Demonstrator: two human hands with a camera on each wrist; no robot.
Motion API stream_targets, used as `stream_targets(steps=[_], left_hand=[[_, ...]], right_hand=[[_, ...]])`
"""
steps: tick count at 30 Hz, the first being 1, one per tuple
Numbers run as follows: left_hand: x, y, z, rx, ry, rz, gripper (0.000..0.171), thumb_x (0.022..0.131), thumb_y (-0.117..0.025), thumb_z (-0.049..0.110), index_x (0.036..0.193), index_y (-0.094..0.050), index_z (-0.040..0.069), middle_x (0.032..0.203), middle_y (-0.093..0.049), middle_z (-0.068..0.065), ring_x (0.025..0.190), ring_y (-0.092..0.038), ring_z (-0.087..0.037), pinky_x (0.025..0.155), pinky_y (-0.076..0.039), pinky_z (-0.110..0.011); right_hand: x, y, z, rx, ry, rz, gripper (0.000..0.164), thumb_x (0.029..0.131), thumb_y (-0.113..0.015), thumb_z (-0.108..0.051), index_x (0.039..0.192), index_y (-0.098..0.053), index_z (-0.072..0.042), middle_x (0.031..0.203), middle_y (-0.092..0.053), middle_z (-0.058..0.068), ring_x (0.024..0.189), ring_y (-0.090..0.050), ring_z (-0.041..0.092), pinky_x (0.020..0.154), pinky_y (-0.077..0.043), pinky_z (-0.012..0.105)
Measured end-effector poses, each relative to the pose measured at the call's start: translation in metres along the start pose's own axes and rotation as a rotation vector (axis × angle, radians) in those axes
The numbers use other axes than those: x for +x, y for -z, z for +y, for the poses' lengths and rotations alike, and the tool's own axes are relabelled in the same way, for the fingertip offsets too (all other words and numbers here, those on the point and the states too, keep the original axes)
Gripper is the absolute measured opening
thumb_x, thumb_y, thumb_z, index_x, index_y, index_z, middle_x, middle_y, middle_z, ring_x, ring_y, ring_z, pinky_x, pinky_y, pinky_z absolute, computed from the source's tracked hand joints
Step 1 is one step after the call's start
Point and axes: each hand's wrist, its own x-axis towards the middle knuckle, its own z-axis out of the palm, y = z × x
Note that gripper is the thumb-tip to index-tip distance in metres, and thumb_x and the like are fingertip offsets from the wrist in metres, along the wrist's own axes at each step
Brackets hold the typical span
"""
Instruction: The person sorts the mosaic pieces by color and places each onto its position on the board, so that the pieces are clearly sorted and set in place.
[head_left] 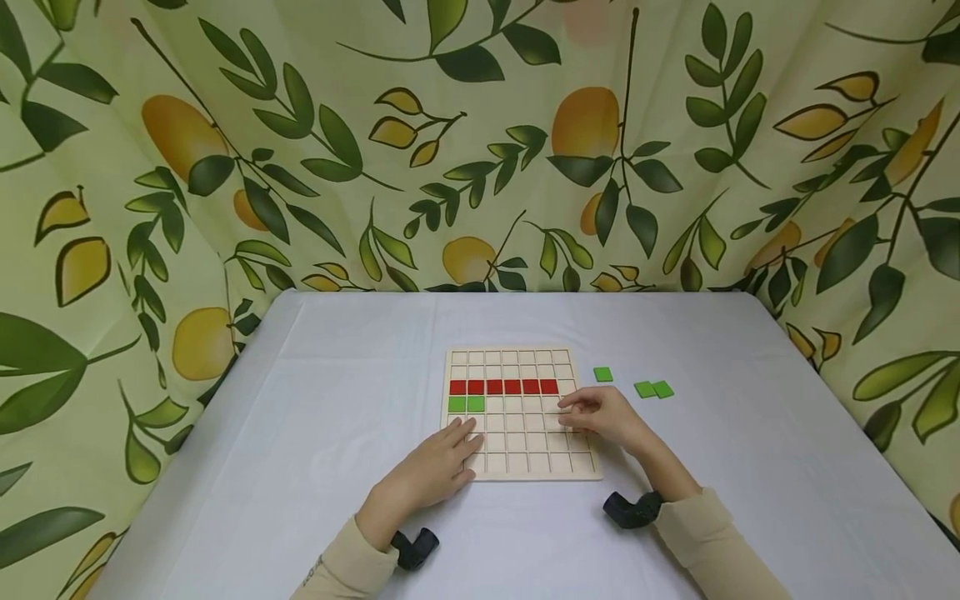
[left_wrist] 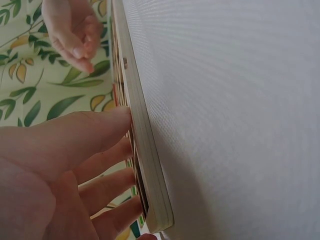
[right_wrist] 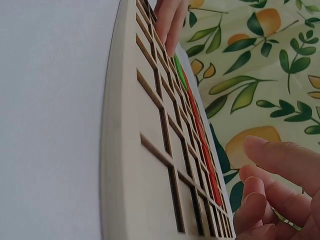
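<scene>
A pale wooden grid board lies on the table, a row of red square tiles in its third row from the far edge. Two green square tiles sit at the left end of the row below. My left hand rests on the board's near left part; in the left wrist view its thumb touches the edge and the other fingers spread over the grid. Above the board's right side is my right hand, loosely bent, thumb and index fingertip apart with nothing visible between them in the right wrist view.
To the right of the board lies a single green tile. Two more green tiles touch each other farther right. A white cloth covers the table. Behind it hangs a leaf-and-fruit patterned curtain. Each wrist wears a black device.
</scene>
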Motion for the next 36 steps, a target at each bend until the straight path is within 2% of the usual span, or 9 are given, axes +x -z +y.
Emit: stream_targets(steps=[9,25,36], left_hand=[[0.000,0.000,0.000,-0.007,0.008,0.001,0.049,0.095,-0.056,0.019,0.141,-0.048,0.004,0.155,-0.038,-0.015,0.146,-0.033,-0.035,0.119,-0.034,-0.048],[-0.001,0.000,0.001,-0.008,0.009,0.000,0.049,0.095,-0.056,0.018,0.141,-0.048,0.004,0.155,-0.038,-0.015,0.146,-0.033,-0.035,0.118,-0.034,-0.049],[0.000,-0.002,0.000,0.009,0.000,0.005,0.049,0.095,-0.056,0.019,0.141,-0.048,0.005,0.155,-0.038,-0.014,0.146,-0.034,-0.035,0.119,-0.034,-0.047]], right_hand=[[-0.005,0.016,0.010,0.025,0.010,0.023,0.035,0.079,-0.076,-0.011,0.105,-0.066,0.010,0.065,-0.055,-0.005,0.054,-0.047,0.004,0.049,-0.042,0.018],[-0.006,0.030,0.025,-0.088,0.036,0.099,0.029,0.079,-0.075,-0.006,0.102,-0.068,0.010,0.063,-0.053,-0.003,0.051,-0.044,0.003,0.046,-0.038,0.018],[-0.007,0.038,0.032,-0.160,0.038,0.149,0.031,0.076,-0.078,-0.006,0.102,-0.069,0.007,0.066,-0.050,-0.001,0.057,-0.042,0.005,0.049,-0.035,0.017]])
